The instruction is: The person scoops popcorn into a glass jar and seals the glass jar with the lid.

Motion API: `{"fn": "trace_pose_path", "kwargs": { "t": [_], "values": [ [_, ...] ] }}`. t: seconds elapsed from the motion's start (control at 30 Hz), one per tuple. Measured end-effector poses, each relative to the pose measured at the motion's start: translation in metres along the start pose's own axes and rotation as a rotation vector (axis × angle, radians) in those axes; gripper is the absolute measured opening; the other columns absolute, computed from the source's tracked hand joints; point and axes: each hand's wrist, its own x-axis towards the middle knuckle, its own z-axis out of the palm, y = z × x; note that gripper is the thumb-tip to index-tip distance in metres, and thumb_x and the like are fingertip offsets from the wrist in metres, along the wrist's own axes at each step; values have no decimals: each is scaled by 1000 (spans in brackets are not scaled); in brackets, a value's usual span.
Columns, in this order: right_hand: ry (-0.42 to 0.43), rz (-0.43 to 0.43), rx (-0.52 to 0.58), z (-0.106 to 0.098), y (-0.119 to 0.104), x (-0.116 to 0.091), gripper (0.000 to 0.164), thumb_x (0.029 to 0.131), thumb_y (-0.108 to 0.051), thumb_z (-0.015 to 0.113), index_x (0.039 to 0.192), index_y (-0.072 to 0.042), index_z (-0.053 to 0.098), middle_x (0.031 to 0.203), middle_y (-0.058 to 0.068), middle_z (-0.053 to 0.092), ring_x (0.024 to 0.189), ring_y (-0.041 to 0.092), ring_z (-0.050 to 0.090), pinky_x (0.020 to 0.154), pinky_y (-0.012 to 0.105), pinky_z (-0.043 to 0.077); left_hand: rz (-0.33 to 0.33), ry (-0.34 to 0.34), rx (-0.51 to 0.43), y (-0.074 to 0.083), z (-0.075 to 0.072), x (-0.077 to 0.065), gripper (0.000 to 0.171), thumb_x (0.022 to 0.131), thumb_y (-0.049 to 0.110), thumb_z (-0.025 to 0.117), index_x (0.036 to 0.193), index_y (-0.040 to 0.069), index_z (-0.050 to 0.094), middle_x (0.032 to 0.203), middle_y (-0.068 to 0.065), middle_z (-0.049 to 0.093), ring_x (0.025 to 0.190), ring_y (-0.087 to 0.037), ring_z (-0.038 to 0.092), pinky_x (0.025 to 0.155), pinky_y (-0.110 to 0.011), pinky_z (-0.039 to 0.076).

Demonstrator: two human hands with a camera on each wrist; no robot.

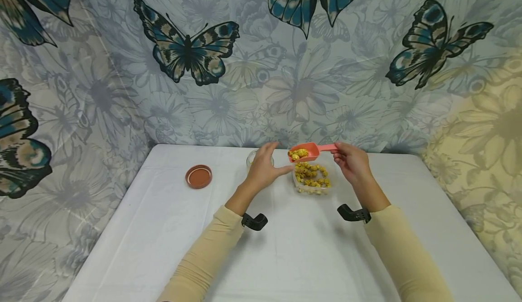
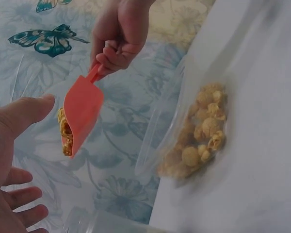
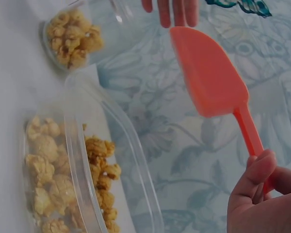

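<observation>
My right hand [image 1: 354, 162] grips the handle of a coral-red scoop [image 1: 311, 151], raised above the table. Caramel popcorn [image 1: 299, 154] lies in the scoop. Below it stands a clear plastic tub [image 1: 311, 189] with more popcorn [image 3: 48, 170] inside. My left hand [image 1: 263, 170] hovers beside the scoop's tip, thumb and fingers spread and holding nothing. Behind that hand, partly hidden, is a clear jar [image 1: 250, 158]; in the right wrist view some popcorn [image 3: 72, 41] sits at the jar's bottom.
A round brown lid [image 1: 198, 176] lies on the white-covered table [image 1: 163, 243], left of the jar. Butterfly-patterned cloth [image 1: 228, 107] hangs behind the table's back edge and at both sides.
</observation>
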Motion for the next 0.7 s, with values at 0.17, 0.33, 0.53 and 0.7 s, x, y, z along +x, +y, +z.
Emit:
{"fn": "trace_pose_path", "kwargs": {
  "t": [0.17, 0.33, 0.53, 0.7],
  "values": [
    [-32, -1, 26, 6, 1, 2, 23, 98, -9, 56, 82, -8, 72, 65, 3, 70, 54, 8, 62, 52, 16, 53, -22, 6, 7, -4, -5, 0, 87, 80, 45, 78, 149, 10, 37, 155, -12, 34, 144, -34, 31, 115, -55, 31],
    [-42, -8, 43, 12, 3, 2, 23, 98, -9, 57, 81, -7, 73, 65, 4, 70, 53, 8, 62, 52, 16, 53, -54, 11, 5, -10, -10, -1, 88, 79, 46, 78, 150, 13, 37, 156, -12, 32, 145, -34, 30, 115, -57, 31],
    [-45, -7, 46, 18, 7, 1, 17, 97, -10, 57, 87, -7, 70, 66, 3, 70, 54, 8, 63, 54, 16, 54, -69, 29, 17, -16, -15, -1, 89, 78, 45, 79, 150, 11, 37, 156, -12, 32, 145, -34, 30, 115, -55, 33],
    [-50, -11, 49, 22, 10, 1, 17, 97, -9, 57, 88, -7, 70, 66, 3, 71, 54, 8, 64, 54, 16, 54, -77, 44, 30, -24, -19, -2, 88, 78, 44, 79, 149, 13, 37, 156, -11, 32, 144, -34, 31, 114, -55, 33]
  ]
}}
